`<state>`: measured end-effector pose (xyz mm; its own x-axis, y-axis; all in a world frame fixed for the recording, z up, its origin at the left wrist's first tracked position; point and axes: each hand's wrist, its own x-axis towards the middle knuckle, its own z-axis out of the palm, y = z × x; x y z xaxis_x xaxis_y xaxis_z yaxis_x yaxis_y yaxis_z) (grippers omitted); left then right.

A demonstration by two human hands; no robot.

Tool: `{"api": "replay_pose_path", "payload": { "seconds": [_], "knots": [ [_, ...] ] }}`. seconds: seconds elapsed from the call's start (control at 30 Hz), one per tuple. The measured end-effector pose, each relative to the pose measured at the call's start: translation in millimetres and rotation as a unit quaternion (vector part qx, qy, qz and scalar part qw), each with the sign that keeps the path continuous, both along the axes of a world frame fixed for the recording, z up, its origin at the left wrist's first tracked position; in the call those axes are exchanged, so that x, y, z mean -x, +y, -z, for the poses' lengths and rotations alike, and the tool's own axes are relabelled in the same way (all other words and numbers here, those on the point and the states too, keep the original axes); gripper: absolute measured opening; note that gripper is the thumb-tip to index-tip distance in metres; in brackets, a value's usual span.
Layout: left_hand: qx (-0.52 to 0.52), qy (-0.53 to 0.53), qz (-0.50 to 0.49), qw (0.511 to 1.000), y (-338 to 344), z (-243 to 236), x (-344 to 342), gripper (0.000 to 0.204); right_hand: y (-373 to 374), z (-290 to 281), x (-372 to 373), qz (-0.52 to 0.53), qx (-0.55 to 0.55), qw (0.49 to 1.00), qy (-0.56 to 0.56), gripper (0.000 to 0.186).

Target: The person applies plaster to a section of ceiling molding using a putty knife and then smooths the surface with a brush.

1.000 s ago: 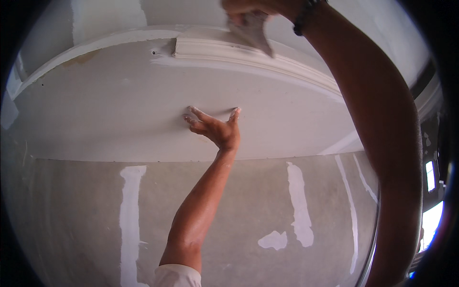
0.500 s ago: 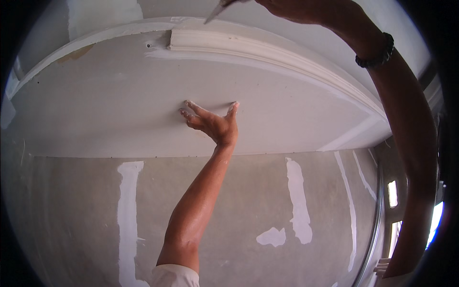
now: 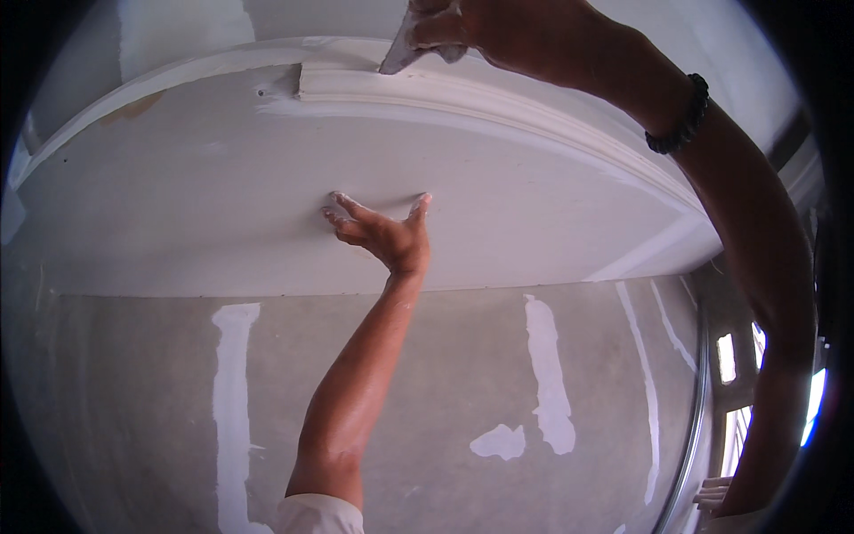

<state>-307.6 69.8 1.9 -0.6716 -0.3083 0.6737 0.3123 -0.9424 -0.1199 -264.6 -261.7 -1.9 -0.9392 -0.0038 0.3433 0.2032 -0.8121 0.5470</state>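
Observation:
Fingers spread, my left hand point(image 3: 387, 236) presses its white-dusted fingertips against the pale grey ceiling panel point(image 3: 231, 196). It holds nothing. At the top of the view my right hand point(image 3: 480, 25) is closed around a thin, grey, plaster-smeared scraper point(image 3: 402, 52); its handle is hidden by the fingers and the frame edge. The tip of the scraper touches or hovers just over the white cornice moulding point(image 3: 498, 100), near the moulding's cut left end. A dark beaded bracelet point(image 3: 683, 120) circles my right wrist.
Left of the moulding's end, a bare ledge edge point(image 3: 107, 107) curves away, with a small hole point(image 3: 261, 93) in the panel. Below stands a grey wall point(image 3: 427, 392) with white filler strips point(image 3: 233, 400). Bright window openings point(image 3: 728, 358) show at the right.
My right hand has come down and left, bringing the scraper onto or close to the moulding. My left hand stays braced on the panel; the whole view has shifted slightly.

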Motion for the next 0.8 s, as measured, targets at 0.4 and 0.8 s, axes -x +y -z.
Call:
{"api": "replay_pose_path", "payload": {
  "seconds": [0.4,0.8],
  "knots": [
    [-0.004,-0.009,-0.008,1.000,6,-2,1,0.130,-11,38,-85,0.110,-0.013,0.987,0.112,0.008],
    [-0.104,0.018,-0.062,0.993,24,3,-14,0.120,-14,217,-246,0.022,0.031,0.961,0.274,0.040]
  ]
}}
